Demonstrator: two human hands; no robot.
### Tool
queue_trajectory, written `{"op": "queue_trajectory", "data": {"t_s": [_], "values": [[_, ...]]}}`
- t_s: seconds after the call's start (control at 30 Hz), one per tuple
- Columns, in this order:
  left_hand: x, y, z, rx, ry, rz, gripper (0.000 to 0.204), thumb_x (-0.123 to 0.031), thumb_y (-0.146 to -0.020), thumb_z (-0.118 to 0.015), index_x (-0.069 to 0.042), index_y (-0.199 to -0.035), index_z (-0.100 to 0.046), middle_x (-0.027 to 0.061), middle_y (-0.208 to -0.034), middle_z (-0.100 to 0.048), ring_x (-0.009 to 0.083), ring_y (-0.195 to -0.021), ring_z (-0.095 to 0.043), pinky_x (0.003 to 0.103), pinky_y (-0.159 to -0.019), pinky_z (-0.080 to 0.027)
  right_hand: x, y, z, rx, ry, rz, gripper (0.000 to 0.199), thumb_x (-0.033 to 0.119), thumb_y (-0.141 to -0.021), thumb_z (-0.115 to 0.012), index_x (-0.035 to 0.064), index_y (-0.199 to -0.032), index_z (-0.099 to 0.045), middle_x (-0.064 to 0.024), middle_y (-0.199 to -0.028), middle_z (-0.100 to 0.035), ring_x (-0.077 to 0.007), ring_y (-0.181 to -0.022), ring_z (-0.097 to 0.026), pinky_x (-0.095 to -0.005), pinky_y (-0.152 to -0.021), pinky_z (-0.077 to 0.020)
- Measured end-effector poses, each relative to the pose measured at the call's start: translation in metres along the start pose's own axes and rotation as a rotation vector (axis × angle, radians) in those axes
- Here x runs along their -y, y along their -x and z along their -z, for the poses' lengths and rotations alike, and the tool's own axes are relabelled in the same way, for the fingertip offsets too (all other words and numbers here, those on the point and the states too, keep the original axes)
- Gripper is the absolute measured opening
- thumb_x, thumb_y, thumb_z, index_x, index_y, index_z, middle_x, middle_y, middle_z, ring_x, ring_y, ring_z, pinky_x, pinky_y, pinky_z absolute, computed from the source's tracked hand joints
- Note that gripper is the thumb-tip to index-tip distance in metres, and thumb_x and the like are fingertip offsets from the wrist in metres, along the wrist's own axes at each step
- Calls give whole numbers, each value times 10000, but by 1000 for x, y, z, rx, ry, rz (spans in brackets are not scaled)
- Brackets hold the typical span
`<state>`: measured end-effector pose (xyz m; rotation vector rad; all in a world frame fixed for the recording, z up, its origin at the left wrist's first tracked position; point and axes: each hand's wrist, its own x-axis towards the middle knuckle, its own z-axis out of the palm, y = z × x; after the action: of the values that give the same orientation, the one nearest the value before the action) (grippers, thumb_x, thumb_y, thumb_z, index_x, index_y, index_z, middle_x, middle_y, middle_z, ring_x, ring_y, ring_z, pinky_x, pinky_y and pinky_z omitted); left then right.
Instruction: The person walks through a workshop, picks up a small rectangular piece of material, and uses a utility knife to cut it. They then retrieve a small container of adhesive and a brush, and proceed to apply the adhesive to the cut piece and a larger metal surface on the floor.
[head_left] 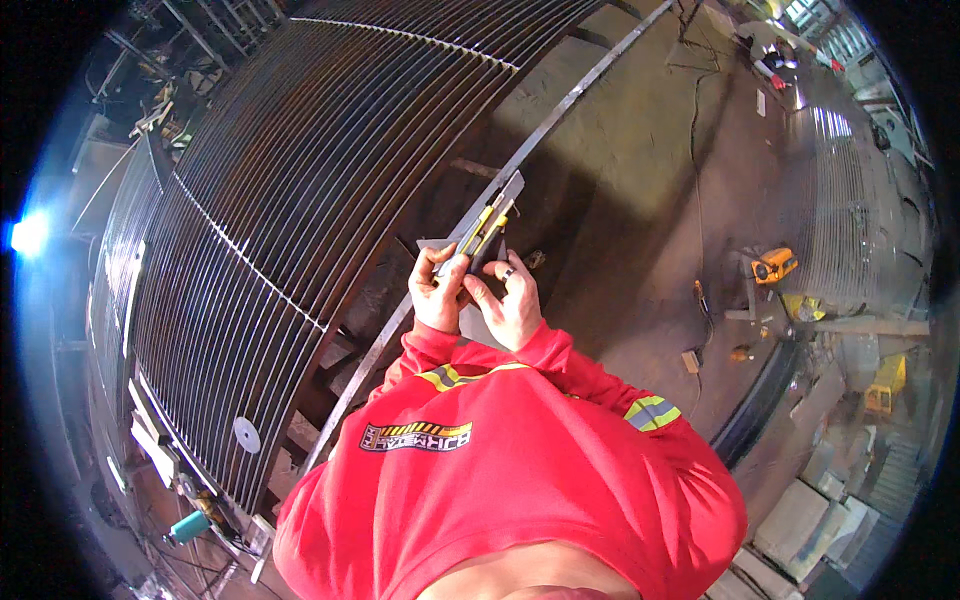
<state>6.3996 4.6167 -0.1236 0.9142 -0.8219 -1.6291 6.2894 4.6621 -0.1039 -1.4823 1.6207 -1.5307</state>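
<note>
Head view: a red sweatshirt (520, 450) with reflective bands is seen nearest the camera, its sleeves reaching forward to two bare hands. A slim grey tool with yellow-green parts (483, 230) is held up in front of the chest, its lower end at the fingertips. By the left hand (438, 292) this lower end is gripped between bent fingers and thumb. The right hand (507, 305), marked by a dark ring, is set just beside it with fingers curled and thumb turned inward; whether anything is pinched there cannot be told. The long axis is directed away from the body and toward the upper right, so that the tip lies beyond both hands; the lower end is nearer the left. Behind the tool, a long metal bar (575, 95) is seen running in nearly the same direction. To the left, a broad grille of parallel ribs (300, 130) is spread, with a pale round disc (247, 434) toward its lower end. To the right, an orange device (774, 265) is placed on the floor (625, 160). At upper right, another person (780, 52) is seen small and indistinct.
</note>
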Motion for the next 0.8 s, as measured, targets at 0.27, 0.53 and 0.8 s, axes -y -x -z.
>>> {"op": "queue_trajectory", "data": {"t_s": [0.27,0.53,0.8], "values": [[-13,-42,9,47,155,1,129,-44,-847,-620,-41,-961,-560,70,-845,-619,122,-646,-587,274,-587,-491,-3,-40,-8,69,148,88,163,128,-726,-708,22,-841,-661,-183,-842,-592,-338,-753,-582,-405,-679,-464],[-79,-86,128,68,245,21,468,-78,-857,-550,-75,-1300,-395,142,-955,-601,226,-795,-622,335,-710,-532,12,-143,2,-67,455,801,622,-96,-635,-649,132,-1206,-553,-37,-819,-624,-227,-763,-595,-361,-696,-446],[-91,-111,178,-61,13,90,520,-18,-769,-417,-47,-1289,-408,87,-792,-574,145,-587,-541,248,-536,-454,-70,-133,-94,270,533,850,196,55,-677,-626,85,-868,-664,-60,-974,-638,-241,-951,-594,-386,-810,-454]]}}
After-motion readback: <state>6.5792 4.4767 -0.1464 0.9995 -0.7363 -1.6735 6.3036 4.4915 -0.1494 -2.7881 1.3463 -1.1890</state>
